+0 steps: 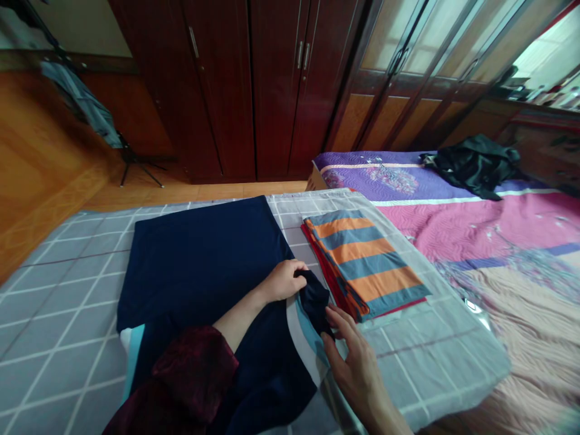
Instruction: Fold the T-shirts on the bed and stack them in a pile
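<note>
I'm watching the left hand (283, 281) clenching a gathered corner of the navy cloth (199, 260), which is lying spread on the grey checked sheet (77, 326). The right hand (356, 362) is hovering open right beside that corner, though I can't quite tell whether its fingertips are touching. A folded orange-and-grey striped cloth (367, 266) is sitting on red fabric (317, 257) nearby, and a cardboard box (316, 179) is showing behind the purple quilt (385, 175), its contents hidden from me.

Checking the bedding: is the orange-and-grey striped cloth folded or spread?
Folded: the orange-and-grey striped cloth lies in a flat layered stack on the grey checked sheet.
</note>
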Demonstrator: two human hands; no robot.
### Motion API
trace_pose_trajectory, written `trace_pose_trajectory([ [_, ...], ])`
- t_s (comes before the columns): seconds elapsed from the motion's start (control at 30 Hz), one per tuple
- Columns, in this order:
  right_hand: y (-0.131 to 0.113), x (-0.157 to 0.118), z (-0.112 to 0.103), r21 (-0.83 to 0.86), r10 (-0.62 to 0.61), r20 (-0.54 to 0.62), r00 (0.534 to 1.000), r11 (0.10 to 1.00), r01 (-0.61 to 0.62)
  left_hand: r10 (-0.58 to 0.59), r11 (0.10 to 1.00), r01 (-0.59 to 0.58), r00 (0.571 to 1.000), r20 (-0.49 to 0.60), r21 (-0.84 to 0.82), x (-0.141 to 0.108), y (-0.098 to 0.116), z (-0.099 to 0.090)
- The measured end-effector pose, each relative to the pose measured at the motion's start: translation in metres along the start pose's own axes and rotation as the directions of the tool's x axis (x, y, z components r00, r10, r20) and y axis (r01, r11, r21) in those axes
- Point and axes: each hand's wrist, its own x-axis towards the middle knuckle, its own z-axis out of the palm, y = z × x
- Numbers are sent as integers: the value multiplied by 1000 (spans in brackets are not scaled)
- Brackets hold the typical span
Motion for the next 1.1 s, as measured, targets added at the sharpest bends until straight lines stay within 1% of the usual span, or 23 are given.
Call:
trace_pose_trajectory([
  [0.1, -2, 5, 6, 25, 28, -17, 999, 999, -27, -23, 986, 35, 997, 75, -165, 0, -7, -10],
  [0.17, -3, 10, 10, 22, 27, -23, 999, 999, -27, -10, 957, 42, 994, 113, -286, -1, -9, -16],
  [0.27, -7, 23, 13, 15, 3, -11, 1000, 1000, -3, 35, 850, 74, 980, 197, -522, -2, -10, -20],
  [0.33, -9, 35, 15, 13, -22, 11, 1000, 1000, 22, 57, 782, 104, 970, 236, -615, -2, -11, -22],
  [0.43, -11, 53, 19, 24, -14, 73, 997, 1000, 12, 68, 761, 106, 968, 242, -640, -2, -13, -23],
  [0.53, -14, 65, 20, 18, 65, 191, 979, 997, -70, 66, 734, 106, 972, 225, -671, -2, -15, -23],
  [0.6, -16, 69, 15, -33, 126, 259, 958, 992, -122, 50, 724, 107, 977, 206, -682, -2, -15, -23],
  [0.67, -19, 70, 7, -97, 176, 284, 943, 983, -154, 40, 726, 104, 980, 192, -680, -2, -14, -23],
  [0.73, -21, 68, -3, -106, 194, 274, 942, 980, -171, 43, 732, 101, 980, 193, -674, -2, -14, -22],
  [0.8, -22, 65, -12, -44, 201, 273, 941, 980, -196, 49, 732, 100, 979, 199, -674, -1, -15, -22],
  [0.9, -25, 57, -17, 50, 234, 315, 920, 964, -263, 44, 731, 101, 980, 194, -675, 0, -17, -21],
  [0.93, -27, 53, -18, 59, 226, 315, 922, 965, -257, 40, 731, 102, 981, 191, -674, 0, -18, -21],
  [0.97, -28, 50, -18, 64, 195, 296, 935, 973, -222, 36, 733, 103, 981, 189, -673, 0, -19, -20],
  [1.03, -31, 43, -18, 63, 71, 219, 973, 994, -87, 35, 741, 100, 982, 187, -664, 0, -19, -20],
  [1.1, -34, 38, -18, 54, -65, 174, 983, 997, 56, 38, 761, 86, 984, 176, -643, 0, -19, -20],
])
